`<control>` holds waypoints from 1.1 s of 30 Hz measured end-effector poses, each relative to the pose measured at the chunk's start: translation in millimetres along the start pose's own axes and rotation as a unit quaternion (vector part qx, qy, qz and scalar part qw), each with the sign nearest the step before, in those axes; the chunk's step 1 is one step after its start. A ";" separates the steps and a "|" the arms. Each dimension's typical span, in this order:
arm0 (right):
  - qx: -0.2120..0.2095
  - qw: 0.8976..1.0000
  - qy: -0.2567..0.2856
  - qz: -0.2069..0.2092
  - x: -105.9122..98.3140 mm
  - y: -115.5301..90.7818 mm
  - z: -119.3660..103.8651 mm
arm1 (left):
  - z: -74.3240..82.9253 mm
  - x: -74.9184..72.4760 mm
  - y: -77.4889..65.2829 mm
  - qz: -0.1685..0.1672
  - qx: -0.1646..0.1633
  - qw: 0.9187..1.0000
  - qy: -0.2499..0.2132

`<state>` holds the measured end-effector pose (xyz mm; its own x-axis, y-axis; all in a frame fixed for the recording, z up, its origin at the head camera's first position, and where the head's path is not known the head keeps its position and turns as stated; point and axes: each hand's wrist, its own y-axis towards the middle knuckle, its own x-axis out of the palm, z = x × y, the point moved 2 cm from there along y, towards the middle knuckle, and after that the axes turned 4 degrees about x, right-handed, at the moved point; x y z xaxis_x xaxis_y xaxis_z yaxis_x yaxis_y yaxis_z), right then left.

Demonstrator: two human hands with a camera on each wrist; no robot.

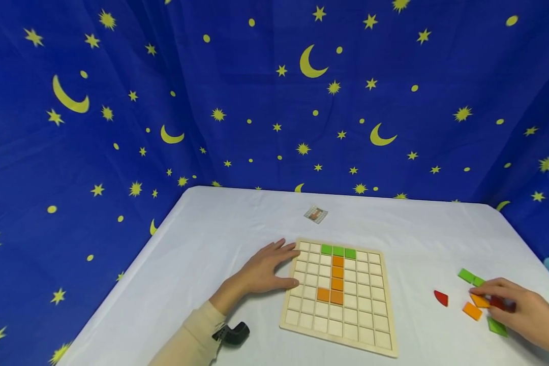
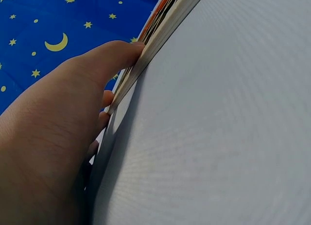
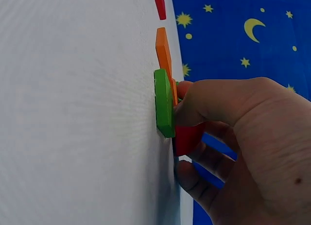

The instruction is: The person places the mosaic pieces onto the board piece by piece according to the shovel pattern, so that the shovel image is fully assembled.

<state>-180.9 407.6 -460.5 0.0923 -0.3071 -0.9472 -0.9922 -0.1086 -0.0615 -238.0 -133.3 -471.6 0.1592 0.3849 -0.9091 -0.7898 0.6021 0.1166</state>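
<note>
A square wooden grid board [image 1: 338, 333] lies on the table, with green tiles in its top row and a line of orange tiles [image 1: 337, 272] turning left at the bottom. My left hand [image 1: 265, 269] rests at the board's left edge, fingers spread; its thumb [image 2: 124, 52] touches the rim in the left wrist view. At the right, my right hand [image 1: 521, 307] has curled fingers at an orange tile [image 1: 479, 301], which thumb and index finger pinch. A red piece [image 3: 187, 140] shows behind the thumb, partly hidden. A green tile [image 3: 164, 103] lies in front of it.
Loose around the right hand are green tiles [image 1: 466, 275], another orange tile [image 1: 472, 311], a green piece [image 1: 497, 327] and a red quarter-round piece [image 1: 441, 298]. A small pattern card [image 1: 316, 214] lies beyond the board. A blue star-patterned curtain [image 1: 274, 91] surrounds the white table [image 1: 238, 213].
</note>
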 end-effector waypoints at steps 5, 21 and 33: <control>0.008 1.000 -0.005 0.007 -1.5 1.6 -1.5 | -0.7 0.8 0.3 -0.001 -0.002 1.000 0.005; -0.023 0.999 0.026 0.038 -4.2 2.1 -24.2 | -2.1 0.8 0.7 -0.002 -0.002 1.000 0.002; -0.091 0.992 0.078 0.034 0.9 9.3 -60.8 | -2.9 1.4 1.8 -0.005 -0.005 1.000 0.004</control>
<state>-184.9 348.8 -442.8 0.0511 -0.4610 -0.8859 -0.9665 -0.2463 0.0724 -240.9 -133.8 -473.8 0.1620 0.3732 -0.9135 -0.7946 0.5982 0.1035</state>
